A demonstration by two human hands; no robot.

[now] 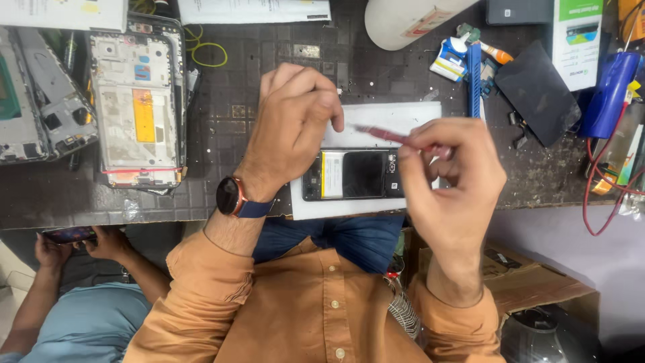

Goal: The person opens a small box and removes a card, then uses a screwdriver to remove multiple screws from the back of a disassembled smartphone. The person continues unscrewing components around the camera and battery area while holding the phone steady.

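Observation:
An opened black phone point(353, 175), its back off and a battery with a yellow-white label showing, lies on a white mat point(403, 115) near the bench's front edge. My right hand point(450, 181) hovers over the phone's right end and pinches a thin red tool point(386, 135) that points left. My left hand point(292, 121), with a watch on its wrist, is raised above the phone's left end with the fingers curled in. Its fingertips sit right by the tool's tip; I cannot tell whether they touch it.
Stripped phone frames point(138, 101) lie at the left on the dark bench point(228, 134). A black screen panel point(537, 91), blue tools point(474, 77), a white cylinder point(410, 20) and red wires point(598, 181) crowd the right. Another person's hands hold a phone point(67, 235) at lower left.

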